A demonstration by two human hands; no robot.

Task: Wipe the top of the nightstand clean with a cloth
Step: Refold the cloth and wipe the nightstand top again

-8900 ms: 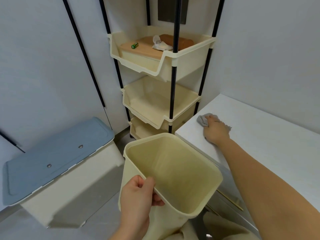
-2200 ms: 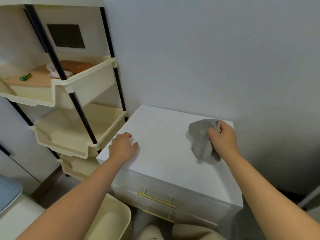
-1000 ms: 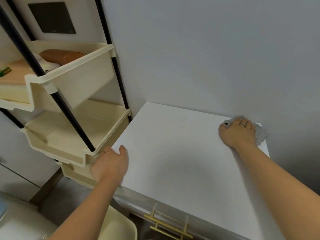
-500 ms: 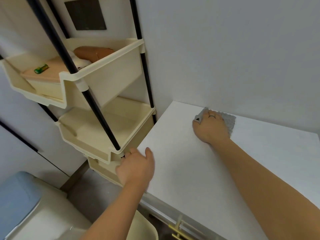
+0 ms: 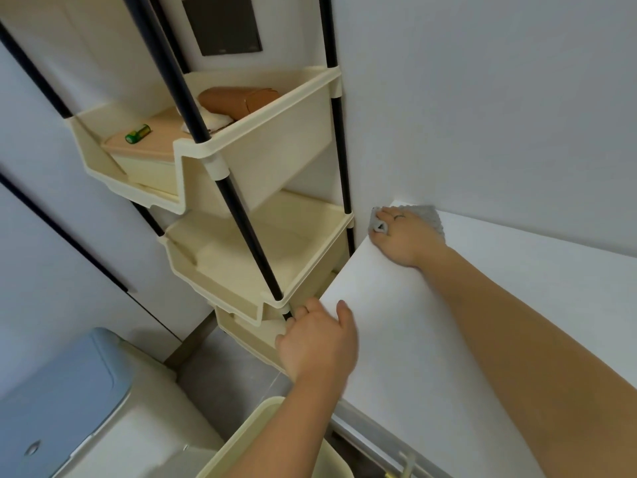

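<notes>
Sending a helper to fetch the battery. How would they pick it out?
Find the cream tiered rack left of the white nightstand. In its top tray, on a tan board, lies the battery, left of the brown pouch: a small cylinder, the only green thing there.

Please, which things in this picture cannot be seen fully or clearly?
Head view:
- cloth: mostly covered by the right hand.
- nightstand: right side cut off by the frame edge.
- cream bin: partly behind the left forearm, cut off at the bottom edge.
</notes>
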